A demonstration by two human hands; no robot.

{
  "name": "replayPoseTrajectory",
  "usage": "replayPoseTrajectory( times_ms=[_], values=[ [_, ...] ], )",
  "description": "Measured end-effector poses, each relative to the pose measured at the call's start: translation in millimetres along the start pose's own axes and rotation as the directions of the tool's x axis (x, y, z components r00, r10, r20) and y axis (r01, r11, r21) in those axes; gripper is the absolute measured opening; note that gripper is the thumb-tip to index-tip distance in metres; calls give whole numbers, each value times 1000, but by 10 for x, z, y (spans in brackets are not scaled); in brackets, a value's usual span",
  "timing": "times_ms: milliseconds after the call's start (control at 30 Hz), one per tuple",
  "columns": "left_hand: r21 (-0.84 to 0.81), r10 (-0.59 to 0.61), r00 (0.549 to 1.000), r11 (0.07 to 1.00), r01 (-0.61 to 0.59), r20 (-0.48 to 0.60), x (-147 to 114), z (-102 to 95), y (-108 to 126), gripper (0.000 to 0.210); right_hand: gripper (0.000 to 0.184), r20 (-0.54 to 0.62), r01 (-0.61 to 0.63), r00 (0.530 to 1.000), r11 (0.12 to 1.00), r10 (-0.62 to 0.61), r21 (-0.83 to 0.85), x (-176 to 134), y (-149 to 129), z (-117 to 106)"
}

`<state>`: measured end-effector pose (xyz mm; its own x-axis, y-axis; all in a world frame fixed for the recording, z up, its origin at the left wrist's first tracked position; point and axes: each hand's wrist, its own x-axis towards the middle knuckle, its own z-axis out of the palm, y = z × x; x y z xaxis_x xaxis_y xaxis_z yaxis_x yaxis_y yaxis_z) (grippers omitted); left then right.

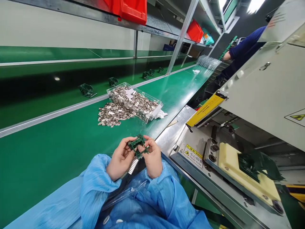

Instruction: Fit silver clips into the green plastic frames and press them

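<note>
Both my hands hold a small dark green part that looks like a cut circuit board panel, just above the near edge of the green bench. My left hand grips its left side, with a strip of small silvery pieces hanging below the fingers. On the other side my right hand has its thumb and fingers closed on the part. Ahead lies a heap of small silvery metal pieces, beside a clear plastic tray filled with more of them.
A machine with a yellow warning bar and a cream fixture stands at right. Several green boards sit on the strip behind the rail. Red bins rest overhead. A person's arm shows far right.
</note>
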<state>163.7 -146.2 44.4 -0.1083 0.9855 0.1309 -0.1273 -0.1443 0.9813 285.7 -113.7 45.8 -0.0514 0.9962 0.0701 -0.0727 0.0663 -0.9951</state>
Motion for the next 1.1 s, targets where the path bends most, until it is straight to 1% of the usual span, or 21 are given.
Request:
replayPoseTrajectory(
  times_ms=[133, 300, 400, 467, 500, 567, 600, 667, 700, 733, 767, 800, 833, 867, 900, 933, 967, 1000, 1033, 1067, 1100],
  values=[
    [62, 6, 1000, 998, -7, 14, -35, -16, 30, 42, 44, 95, -80, 994, 957, 55, 278, -14, -73, 1],
    [148, 5, 999, 989, -10, 34, -118, 16, 115, 40, 52, 81, -108, 993, 924, 84, 368, -63, -102, 15],
    [191, 18, 998, 981, -29, 61, -137, 19, 200, 38, 47, 126, -94, 991, 926, 50, 367, -87, -120, -99],
    [211, 32, 996, 976, -50, 85, -124, 19, 277, 37, 36, 220, -77, 976, 946, 6, 315, -108, -150, -256],
    [224, 35, 994, 973, -57, 99, -112, 28, 323, 37, 36, 265, -53, 964, 961, -22, 270, -127, -174, -353],
    [246, 25, 986, 967, -65, 164, -87, 81, 431, 37, 54, 313, 43, 945, 985, -94, 167, -194, -247, -567],
    [256, 2, 975, 965, -60, 223, -74, 129, 491, 37, 64, 314, 110, 939, 987, -142, 117, -247, -299, -679],
    [264, -73, 924, 964, -32, 376, -35, 272, 617, 38, 72, 273, 255, 928, 967, -253, 28, -390, -431, -906],
    [257, -117, 877, 966, -8, 467, -2, 365, 680, 41, 72, 241, 319, 921, 948, -307, -11, -477, -505, -1022],
    [245, -162, 811, 969, 24, 562, 43, 472, 739, 47, 69, 204, 374, 911, 926, -358, -47, -569, -577, -1143],
    [230, -201, 728, 971, 62, 656, 102, 595, 791, 55, 66, 158, 423, 899, 903, -407, -81, -665, -642, -1271],
    [212, -223, 640, 973, 95, 736, 172, 738, 835, 64, 64, 99, 463, 886, 879, -453, -117, -763, -695, -1409],
    [193, -223, 569, 975, 113, 792, 248, 901, 867, 71, 63, 21, 489, 870, 857, -492, -162, -860, -733, -1558],
    [173, -201, 537, 979, 103, 819, 322, 1086, 886, 74, 63, -74, 501, 847, 838, -526, -217, -956, -757, -1720],
    [153, -162, 545, 986, 62, 823, 388, 1290, 893, 73, 64, -190, 497, 809, 820, -556, -284, -1047, -768, -1893],
    [135, -107, 581, 991, -4, 807, 443, 1509, 887, 70, 65, -326, 483, 738, 800, -591, -355, -1129, -769, -2074],
    [123, -43, 620, 989, -86, 783, 484, 1736, 871, 68, 66, -457, 457, 639, 783, -619, -421, -1198, -765, -2258],
    [116, 22, 645, 978, -170, 764, 512, 1965, 846, 68, 65, -568, 426, 522, 772, -636, -472, -1251, -762, -2438],
    [113, 78, 652, 963, -246, 754, 532, 2187, 814, 70, 64, -647, 401, 412, 766, -641, -503, -1288, -761, -2607],
    [116, 117, 651, 946, -303, 750, 544, 2395, 779, 75, 61, -699, 381, 332, 768, -633, -514, -1308, -766, -2760],
    [127, 136, 652, 932, -339, 746, 554, 2582, 745, 78, 59, -733, 366, 290, 779, -616, -509, -1312, -776, -2892]
  ],
)
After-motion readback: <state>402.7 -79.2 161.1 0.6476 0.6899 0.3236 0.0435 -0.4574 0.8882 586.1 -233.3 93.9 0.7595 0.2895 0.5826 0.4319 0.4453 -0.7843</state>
